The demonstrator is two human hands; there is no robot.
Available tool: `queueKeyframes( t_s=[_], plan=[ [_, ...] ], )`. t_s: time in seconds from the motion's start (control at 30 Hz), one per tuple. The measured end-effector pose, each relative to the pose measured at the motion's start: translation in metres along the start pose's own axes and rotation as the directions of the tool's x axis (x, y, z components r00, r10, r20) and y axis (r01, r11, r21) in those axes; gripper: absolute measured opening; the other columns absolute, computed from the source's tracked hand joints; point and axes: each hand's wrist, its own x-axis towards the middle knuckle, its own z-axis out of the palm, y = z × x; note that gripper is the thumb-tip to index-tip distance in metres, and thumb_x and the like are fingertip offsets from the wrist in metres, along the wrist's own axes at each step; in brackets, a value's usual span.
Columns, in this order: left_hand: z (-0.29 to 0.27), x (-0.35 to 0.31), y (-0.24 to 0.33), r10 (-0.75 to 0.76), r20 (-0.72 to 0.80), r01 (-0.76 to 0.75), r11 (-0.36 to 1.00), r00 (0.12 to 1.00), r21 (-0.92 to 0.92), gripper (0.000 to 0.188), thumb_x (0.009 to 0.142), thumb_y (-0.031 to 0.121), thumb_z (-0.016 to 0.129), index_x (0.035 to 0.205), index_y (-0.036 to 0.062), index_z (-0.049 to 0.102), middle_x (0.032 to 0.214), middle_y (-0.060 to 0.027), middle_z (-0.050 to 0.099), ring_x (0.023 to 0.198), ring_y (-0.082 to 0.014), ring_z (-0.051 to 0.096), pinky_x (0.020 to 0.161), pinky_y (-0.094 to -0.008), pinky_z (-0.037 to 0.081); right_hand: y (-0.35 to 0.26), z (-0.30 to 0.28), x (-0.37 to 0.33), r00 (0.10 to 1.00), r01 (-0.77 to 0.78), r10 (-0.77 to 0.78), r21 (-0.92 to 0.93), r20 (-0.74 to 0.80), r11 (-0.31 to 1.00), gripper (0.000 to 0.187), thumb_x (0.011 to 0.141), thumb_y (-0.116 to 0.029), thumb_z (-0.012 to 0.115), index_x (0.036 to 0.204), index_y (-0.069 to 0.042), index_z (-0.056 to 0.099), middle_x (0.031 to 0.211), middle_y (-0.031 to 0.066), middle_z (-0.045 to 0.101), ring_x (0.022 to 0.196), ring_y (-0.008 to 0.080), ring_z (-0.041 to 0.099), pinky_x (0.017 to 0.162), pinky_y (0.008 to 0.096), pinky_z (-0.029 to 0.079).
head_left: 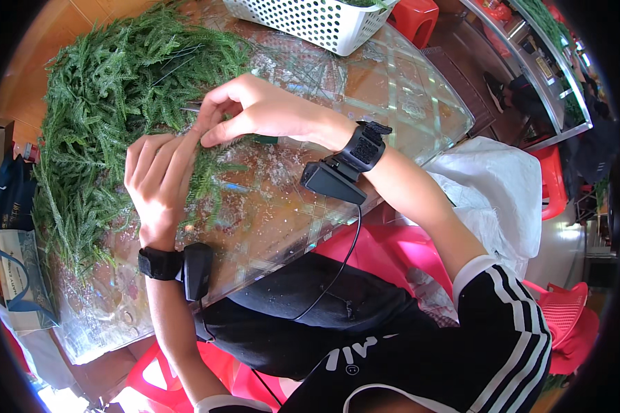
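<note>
My left hand [160,180] and my right hand [255,109] meet above a glass-topped table [393,96]. Between their fingers they pinch a green artificial fir sprig [210,175], which hangs down under the fingers. A dark wire stem [191,107] sticks out to the left of my right thumb. To the left lies a big heap of the same green sprigs [110,117]. Each wrist carries a black strap with a small black device, and a cable runs down from the right one.
A white perforated plastic basket [317,24] stands at the table's far edge. Bags [14,227] sit on the floor at the left. A white plastic bag [496,186] and pink and red stools [565,316] lie to the right. My lap, in black clothes, is below the table edge.
</note>
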Motion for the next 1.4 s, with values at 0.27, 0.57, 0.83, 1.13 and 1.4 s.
queueKeyframes(
  t_s=[0.27,0.57,0.83,1.13,1.4],
  plan=[
    [0.000,0.007,0.002,0.053,-0.057,-0.052,0.998,0.997,0.018,0.030,0.066,0.003,0.064,0.096,0.0021,0.065,0.090,-0.0049,0.065,0.082,-0.0213,0.060,0.074,-0.0332,0.047,0.006,-0.011,0.003,0.987,-0.117,0.113,0.035,0.113,0.993,0.016,0.083,-0.014,0.066,0.080,0.001,0.066,0.066,-0.0030,0.056,0.058,0.0024,0.043,0.052,0.0187,0.032],
    [-0.004,0.007,0.008,0.133,-0.137,-0.138,0.990,0.982,-0.026,0.025,0.064,0.004,0.068,0.089,0.0007,0.066,0.080,-0.0057,0.064,0.073,-0.0204,0.061,0.065,-0.0320,0.049,0.004,-0.013,0.001,0.939,-0.279,0.234,0.160,0.253,0.947,0.017,0.082,-0.015,0.066,0.087,0.000,0.068,0.067,-0.0030,0.056,0.056,0.0017,0.042,0.051,0.0179,0.033],
    [-0.006,0.010,0.010,0.069,-0.127,-0.079,0.994,0.990,-0.079,0.020,0.060,0.005,0.071,0.079,0.0020,0.064,0.068,-0.0036,0.058,0.064,-0.0192,0.058,0.058,-0.0313,0.047,0.002,-0.006,-0.001,0.962,-0.221,0.206,0.071,0.178,0.973,0.020,0.083,-0.019,0.062,0.090,0.000,0.067,0.071,-0.0016,0.058,0.058,0.0035,0.045,0.054,0.0189,0.037],
    [-0.002,0.009,0.010,0.085,-0.127,-0.092,0.995,0.988,-0.048,0.015,0.060,0.004,0.071,0.070,0.0041,0.060,0.064,-0.0027,0.056,0.060,-0.0187,0.056,0.056,-0.0307,0.046,0.005,-0.018,0.004,0.930,-0.177,0.204,-0.115,0.307,0.977,0.023,0.082,-0.020,0.060,0.091,0.001,0.064,0.069,-0.0004,0.057,0.061,0.0043,0.049,0.057,0.0193,0.039],
    [-0.002,0.006,0.009,0.004,-0.033,-0.009,0.986,0.999,-0.164,0.013,0.062,0.001,0.070,0.070,0.0027,0.060,0.066,-0.0049,0.057,0.060,-0.0218,0.057,0.057,-0.0323,0.045,0.003,-0.019,0.003,0.956,-0.143,0.174,-0.140,0.235,0.980,0.023,0.081,-0.013,0.063,0.096,0.002,0.066,0.074,0.0017,0.062,0.063,0.0045,0.051,0.059,0.0194,0.040]
  ],
)
